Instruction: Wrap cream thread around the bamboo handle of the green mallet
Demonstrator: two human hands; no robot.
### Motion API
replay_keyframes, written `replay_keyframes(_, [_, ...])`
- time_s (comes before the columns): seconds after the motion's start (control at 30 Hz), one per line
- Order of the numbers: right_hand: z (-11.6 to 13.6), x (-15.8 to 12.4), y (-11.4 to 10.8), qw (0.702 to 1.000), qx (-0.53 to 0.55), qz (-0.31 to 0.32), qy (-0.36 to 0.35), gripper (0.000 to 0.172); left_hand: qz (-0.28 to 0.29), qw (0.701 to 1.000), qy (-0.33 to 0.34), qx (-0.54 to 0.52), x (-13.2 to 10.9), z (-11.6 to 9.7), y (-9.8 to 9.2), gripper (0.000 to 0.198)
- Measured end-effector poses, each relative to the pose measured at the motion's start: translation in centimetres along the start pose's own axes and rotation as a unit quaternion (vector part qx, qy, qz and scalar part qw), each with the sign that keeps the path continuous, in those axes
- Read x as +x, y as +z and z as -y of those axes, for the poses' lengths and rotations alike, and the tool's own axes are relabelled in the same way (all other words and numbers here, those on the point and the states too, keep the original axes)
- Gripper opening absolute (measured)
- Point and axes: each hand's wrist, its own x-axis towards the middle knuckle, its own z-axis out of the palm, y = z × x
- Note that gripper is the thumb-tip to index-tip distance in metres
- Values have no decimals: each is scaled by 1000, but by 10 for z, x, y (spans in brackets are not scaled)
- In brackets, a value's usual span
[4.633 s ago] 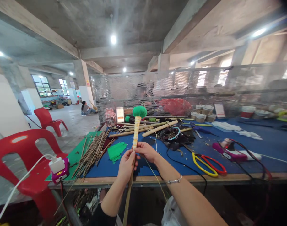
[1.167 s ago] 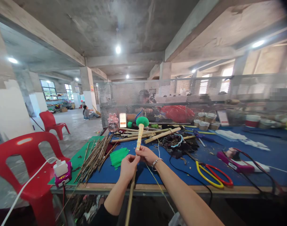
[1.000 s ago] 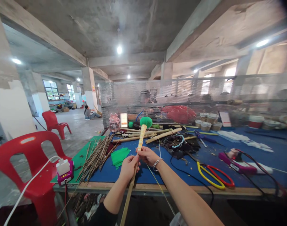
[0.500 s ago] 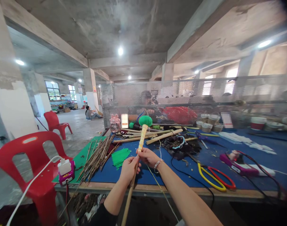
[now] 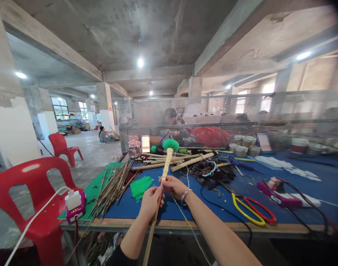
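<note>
Upright in front of me is a wooden stick (image 5: pixel 150 238) with a round green head (image 5: pixel 171 145). Its upper part has a yellow-and-cream wrapping (image 5: pixel 167 164) wound around it. Below the wrapping, my left hand (image 5: pixel 151 201) is closed around the bare stick. My right hand (image 5: pixel 171 186) pinches at the wrapping's lower end, fingertips touching it; what lies under the thumb is hidden. A thin pale string (image 5: pixel 189 225) hangs below my right hand and runs past the table edge. A green cloth piece (image 5: pixel 141 187) lies just left of my hands.
Thin sticks (image 5: pixel 110 188) are piled on the left. Thicker poles (image 5: pixel 192 162) lie behind the hands, beside dark scraps (image 5: pixel 210 170). Scissors (image 5: pixel 249 208) with yellow and red handles and a purple power strip (image 5: pixel 280 195) are on the right. A red chair (image 5: pixel 33 199) stands left; a mesh partition (image 5: pixel 146 122) is behind.
The green head has tipped slightly, showing more of its underside. Both hands keep their hold, and the whole view has shifted a little.
</note>
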Motion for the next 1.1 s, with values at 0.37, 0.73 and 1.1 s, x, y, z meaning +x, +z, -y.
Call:
replay_keyframes(0.37, [-4,5,0,999,-29,-26,-11,40,-77,992,98,26,-1,7,1,62])
replay_keyframes(0.73, [-6,7,-6,998,-59,-37,-9,41,-68,993,98,21,0,6,2,68])
replay_keyframes(1.1, [-6,6,-5,998,-55,-24,-15,39,-31,998,48,-1,-4,-1,2,63])
